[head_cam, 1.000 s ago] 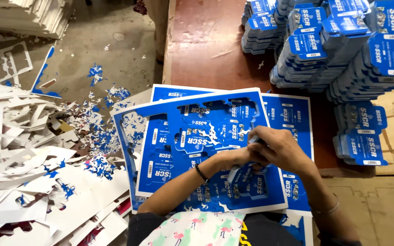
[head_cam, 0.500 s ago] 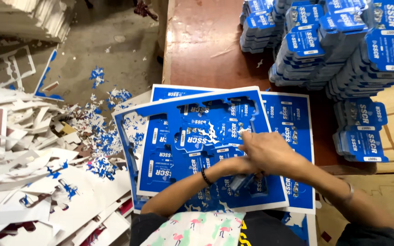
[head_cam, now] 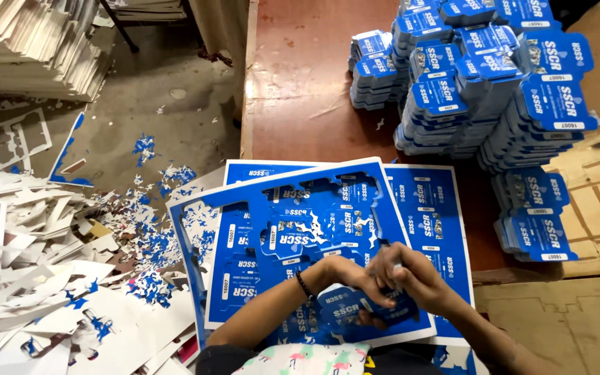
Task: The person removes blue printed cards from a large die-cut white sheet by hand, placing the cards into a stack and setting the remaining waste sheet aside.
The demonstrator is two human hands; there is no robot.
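A brown table bears printed blue sheets. Both hands meet at the sheets' near edge: the left hand and right hand curl closed around a blue cutout, its long axis apparently running left-right. Beyond the sheets stand cutout stacks; left lie scraps.

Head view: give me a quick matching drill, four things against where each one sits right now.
1. blue die-cut sheet
2. tall stacks of blue cutouts
3. white offcut scraps
4. blue cutout piece

A. floor, at the left
B. between both hands
C. far right of the brown table
D. near table edge, overhanging

Pairs: 1-D, 2-C, 3-A, 4-B
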